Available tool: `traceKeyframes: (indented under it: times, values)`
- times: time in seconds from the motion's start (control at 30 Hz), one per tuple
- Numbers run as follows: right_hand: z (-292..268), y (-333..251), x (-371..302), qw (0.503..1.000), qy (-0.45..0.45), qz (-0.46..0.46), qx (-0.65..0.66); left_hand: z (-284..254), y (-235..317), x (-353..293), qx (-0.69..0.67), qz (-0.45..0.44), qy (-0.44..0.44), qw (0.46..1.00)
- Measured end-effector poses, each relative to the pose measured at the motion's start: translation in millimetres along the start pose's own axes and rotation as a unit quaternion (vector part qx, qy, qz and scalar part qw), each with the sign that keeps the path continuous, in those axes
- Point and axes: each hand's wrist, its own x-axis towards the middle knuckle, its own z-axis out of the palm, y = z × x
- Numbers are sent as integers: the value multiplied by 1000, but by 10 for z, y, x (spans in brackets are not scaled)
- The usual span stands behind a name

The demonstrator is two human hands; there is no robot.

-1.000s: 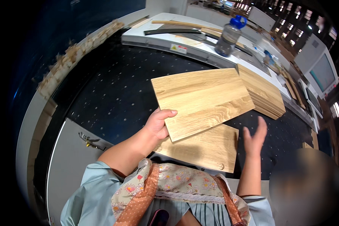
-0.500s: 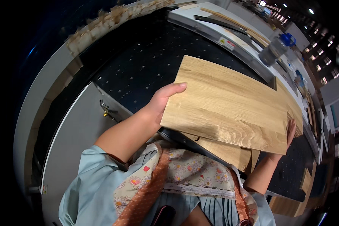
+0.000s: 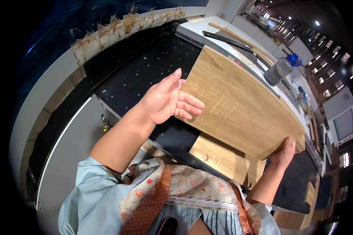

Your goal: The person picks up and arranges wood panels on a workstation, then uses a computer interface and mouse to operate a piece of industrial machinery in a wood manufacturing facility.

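left fingers (image 3: 191,100) now loose by board (image 3: 243,105)

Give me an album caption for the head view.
Right hand holding a board, left hand open at its opposite end, bottle beyond.

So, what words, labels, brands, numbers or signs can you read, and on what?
Reddish sticker on the edge of the white table: partly hidden, too small to read.
Small sticker on the grey panel: too small.
Screen: too blurred.
Wooden board: none visible.
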Motion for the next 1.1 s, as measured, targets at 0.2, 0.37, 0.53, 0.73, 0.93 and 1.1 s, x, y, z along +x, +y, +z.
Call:
traceKeyframes:
  times: [0.2,0.37,0.53,0.73,0.93,1.1]
  values:
    - [37,133,-37,998,-11,53,12,-133,-42,19,-28,-20,-5,999]
    - [128,173,-47,997,17,77,26,-171,45,58,-52,-43,-29,997]
    - [218,298,9,990,57,127,16,-445,351,125,151,-114,-39,981]
    - [439,282,2,981,61,183,-4,-515,500,301,403,-90,26,910]
    - [607,202,-18,975,81,204,-15,-619,446,325,387,-22,78,919]
    - [534,44,-83,973,95,209,12,-511,381,408,363,-8,74,929]
